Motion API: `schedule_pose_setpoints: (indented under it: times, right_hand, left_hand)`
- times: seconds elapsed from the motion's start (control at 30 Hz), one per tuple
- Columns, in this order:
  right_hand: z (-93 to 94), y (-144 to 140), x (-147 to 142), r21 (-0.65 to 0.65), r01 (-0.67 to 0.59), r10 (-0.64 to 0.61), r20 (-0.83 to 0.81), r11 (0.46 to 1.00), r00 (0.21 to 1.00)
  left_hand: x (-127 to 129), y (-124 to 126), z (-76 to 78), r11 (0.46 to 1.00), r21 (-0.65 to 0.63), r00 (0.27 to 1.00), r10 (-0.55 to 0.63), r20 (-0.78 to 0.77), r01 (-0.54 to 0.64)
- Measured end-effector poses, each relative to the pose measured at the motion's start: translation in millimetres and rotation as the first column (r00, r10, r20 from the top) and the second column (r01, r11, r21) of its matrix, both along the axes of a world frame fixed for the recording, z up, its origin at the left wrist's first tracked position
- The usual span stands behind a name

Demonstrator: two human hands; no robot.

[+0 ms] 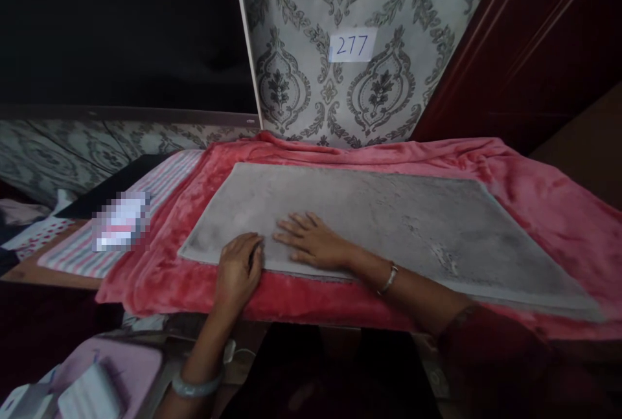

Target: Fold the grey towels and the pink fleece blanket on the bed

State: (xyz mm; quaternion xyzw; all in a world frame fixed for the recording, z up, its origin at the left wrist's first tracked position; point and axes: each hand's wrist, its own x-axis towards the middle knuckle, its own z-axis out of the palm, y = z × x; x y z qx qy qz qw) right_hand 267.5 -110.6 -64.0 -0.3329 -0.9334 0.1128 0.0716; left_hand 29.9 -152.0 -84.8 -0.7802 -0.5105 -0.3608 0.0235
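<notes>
- Grey mat (pixel 383 225) lies flat on a pink blanket (pixel 534 192) over the table, its near edge along the blanket's front.
- Head view: right hand (pixel 313 241) rests on it, fingers spread flat; left hand (pixel 238 267) curls over the near edge, pinching it.
- Risk, as I judge it: pulling that edge could drag the plush blanket off the table or bunch the mat.
</notes>
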Motion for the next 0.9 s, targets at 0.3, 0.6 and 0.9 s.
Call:
schedule_pose_setpoints:
  times: [0.3,0.6,0.9]
  right_hand:
    - [24.4,-84.2,47.3,-0.227,-0.150,0.068,-0.334,0.962,0.940]
    - [3.9,-3.8,154.7,0.064,0.486,-0.485,-0.029,0.872,0.874]
    - [1.6,-105.8,132.1,-0.168,0.105,-0.141,-0.218,0.980,0.966]
  left_hand:
    - [-1.3,4.0,0.4,1.000,0.026,1.000,-0.010,-0.015,0.011]
    - [-5.6,12.2,-4.8,0.998,0.066,0.997,-0.019,-0.080,0.024]
    - [-9.6,11.7,8.4,0.997,-0.078,0.994,-0.024,-0.109,0.016]
